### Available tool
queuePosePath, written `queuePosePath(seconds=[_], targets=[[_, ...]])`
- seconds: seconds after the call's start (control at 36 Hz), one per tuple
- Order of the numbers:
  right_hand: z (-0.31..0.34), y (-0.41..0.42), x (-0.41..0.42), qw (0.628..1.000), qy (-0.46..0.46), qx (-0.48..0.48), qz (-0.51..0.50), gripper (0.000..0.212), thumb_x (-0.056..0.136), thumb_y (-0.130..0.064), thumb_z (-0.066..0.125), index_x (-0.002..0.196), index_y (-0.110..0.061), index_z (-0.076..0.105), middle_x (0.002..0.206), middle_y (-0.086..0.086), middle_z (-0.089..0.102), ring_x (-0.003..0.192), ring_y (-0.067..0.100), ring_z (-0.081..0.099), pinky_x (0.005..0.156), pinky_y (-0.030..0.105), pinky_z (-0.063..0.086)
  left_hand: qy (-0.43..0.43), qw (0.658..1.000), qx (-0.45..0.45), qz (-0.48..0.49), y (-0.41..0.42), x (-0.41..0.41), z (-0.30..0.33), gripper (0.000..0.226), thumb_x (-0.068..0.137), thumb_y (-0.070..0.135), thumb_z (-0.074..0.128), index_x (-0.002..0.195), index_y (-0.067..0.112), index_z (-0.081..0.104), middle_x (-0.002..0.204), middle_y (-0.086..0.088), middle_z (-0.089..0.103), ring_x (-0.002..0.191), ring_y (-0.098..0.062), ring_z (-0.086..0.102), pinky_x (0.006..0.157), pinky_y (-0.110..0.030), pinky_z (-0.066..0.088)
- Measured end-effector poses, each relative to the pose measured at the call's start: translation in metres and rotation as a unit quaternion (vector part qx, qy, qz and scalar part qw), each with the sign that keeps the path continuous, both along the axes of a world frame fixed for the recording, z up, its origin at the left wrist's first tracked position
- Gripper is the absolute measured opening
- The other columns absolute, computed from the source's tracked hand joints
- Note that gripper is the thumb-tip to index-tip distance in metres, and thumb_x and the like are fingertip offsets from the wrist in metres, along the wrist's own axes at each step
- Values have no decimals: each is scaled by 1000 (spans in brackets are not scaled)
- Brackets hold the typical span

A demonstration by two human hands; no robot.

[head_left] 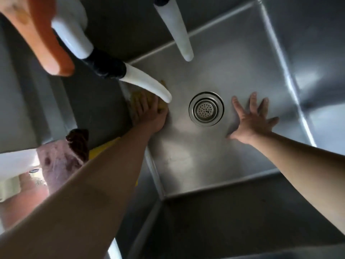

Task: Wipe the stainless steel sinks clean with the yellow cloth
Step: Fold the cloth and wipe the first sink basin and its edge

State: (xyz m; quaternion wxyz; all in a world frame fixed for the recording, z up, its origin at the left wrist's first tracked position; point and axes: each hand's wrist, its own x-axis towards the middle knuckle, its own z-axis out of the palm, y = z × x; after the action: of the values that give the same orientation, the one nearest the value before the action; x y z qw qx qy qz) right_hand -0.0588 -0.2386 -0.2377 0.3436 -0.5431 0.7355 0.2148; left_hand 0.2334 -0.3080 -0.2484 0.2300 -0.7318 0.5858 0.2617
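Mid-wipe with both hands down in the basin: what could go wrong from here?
1. The left hand presses the cloth right under a low spout; a stroke upward could knock knuckles on it.
2. The right hand braces flat on the sink floor; if wet, it might slip.
3. The cloth could snag if wiped across the drain.

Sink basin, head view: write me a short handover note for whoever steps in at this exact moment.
Left hand presses the yellow cloth flat on the sink floor at the left wall, under a white faucet spout.
Right hand lies open, fingers spread, on the floor right of the drain.
Done: cannot tell how much is wiped.
Left: probably the rest of the floor, the walls, the other sinks.
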Motion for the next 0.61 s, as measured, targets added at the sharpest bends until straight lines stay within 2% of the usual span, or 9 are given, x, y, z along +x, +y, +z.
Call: queuePosePath(seconds=[0.22,0.31,0.42,0.53,0.61], targets=[[7,0,6,993,76,6,85,134,58,-77,73,147,-47,-22,163,7,-20,150,39,-9,105,77,13,41,995,89,-29,134,-10,5,77,97,57,36,152,43,-15,160,-6,-31,146,-36,-28,117,-55,-13],[7,9,8,993,77,-1,94,119,70,-72,66,150,-44,-17,164,8,-15,151,37,-6,105,77,14,41,989,139,-34,171,-14,8,78,95,62,32,150,44,-20,157,-4,-38,144,-35,-33,115,-58,-11],[9,34,9,994,49,28,98,98,85,-55,58,151,-43,-14,164,6,-17,151,36,-7,107,73,18,51,974,216,-33,200,-20,17,88,92,63,43,149,45,-22,153,-5,-44,141,-37,-37,116,-54,-16],[15,50,2,993,3,59,101,91,87,-48,58,150,-49,-7,163,0,-22,151,32,-11,110,65,23,67,942,327,-20,216,-21,30,87,89,74,38,148,48,-22,152,-2,-44,142,-35,-36,116,-52,-17],[23,52,-5,988,-16,97,116,84,88,-41,57,150,-51,2,164,-4,-18,152,29,-6,111,64,20,54,909,413,-30,227,-26,36,85,83,85,26,146,52,-20,155,-2,-40,145,-36,-29,117,-53,-14]])
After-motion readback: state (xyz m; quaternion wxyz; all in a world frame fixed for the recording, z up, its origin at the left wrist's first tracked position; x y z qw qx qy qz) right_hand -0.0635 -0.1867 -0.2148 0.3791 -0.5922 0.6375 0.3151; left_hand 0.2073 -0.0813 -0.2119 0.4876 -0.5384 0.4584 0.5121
